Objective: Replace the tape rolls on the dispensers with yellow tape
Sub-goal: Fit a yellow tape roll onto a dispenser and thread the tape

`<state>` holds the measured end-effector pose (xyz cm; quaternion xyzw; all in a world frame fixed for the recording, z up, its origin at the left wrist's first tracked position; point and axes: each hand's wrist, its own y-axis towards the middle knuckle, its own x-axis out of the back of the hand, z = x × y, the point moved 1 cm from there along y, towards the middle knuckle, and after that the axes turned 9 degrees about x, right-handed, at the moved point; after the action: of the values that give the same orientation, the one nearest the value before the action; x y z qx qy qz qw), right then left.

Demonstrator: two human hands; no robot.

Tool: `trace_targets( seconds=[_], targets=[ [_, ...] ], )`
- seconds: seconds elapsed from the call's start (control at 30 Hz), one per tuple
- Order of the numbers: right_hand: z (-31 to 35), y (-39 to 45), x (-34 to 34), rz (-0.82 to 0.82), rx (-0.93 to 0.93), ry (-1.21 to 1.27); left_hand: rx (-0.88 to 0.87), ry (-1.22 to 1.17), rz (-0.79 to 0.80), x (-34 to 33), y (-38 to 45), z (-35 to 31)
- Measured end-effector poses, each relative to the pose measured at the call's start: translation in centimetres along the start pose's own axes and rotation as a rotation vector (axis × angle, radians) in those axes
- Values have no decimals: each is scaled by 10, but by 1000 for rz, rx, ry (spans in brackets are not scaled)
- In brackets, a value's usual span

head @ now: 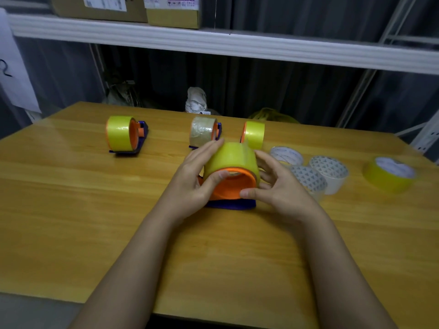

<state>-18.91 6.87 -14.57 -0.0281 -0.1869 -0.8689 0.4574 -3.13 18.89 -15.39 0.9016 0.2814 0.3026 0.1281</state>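
At the table's middle stands an orange-and-purple dispenser (231,186) carrying a yellow tape roll (231,156). My left hand (194,176) grips its left side, thumb on the orange rim. My right hand (278,184) holds its right side, thumb on the lower rim. Behind are three more dispensers: a yellow-roll dispenser (123,136) at the left, a clear-brownish-roll dispenser (204,132) in the middle, and another yellow-roll dispenser (254,134) just right of it. A loose yellow roll (389,175) lies at the far right.
Three loose whitish tape rolls (308,167) lie right of my right hand. The wooden table (95,222) ends close to me. A white shelf (213,43) with cardboard boxes (173,13) runs overhead at the back. A crumpled white bag (196,100) sits behind the table.
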Motion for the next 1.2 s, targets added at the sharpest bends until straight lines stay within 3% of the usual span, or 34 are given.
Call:
trace_targets(
  seconds=[0.57,0.77,0.93,1.03,1.2],
  targets=[
    [-1,1,-17,-217,139,-200,-25,-124,25,3,-2,-9],
    [-1,2,-18,-246,236,-188,68,-356,-75,8,3,-12],
    [1,0,-16,-340,272,-191,101,-268,52,10,2,-11],
    [1,1,-16,-404,267,-145,130,-392,177,5,-1,-21],
    [-3,5,-14,-455,226,-125,203,-531,128,-10,-2,-29]
  ],
)
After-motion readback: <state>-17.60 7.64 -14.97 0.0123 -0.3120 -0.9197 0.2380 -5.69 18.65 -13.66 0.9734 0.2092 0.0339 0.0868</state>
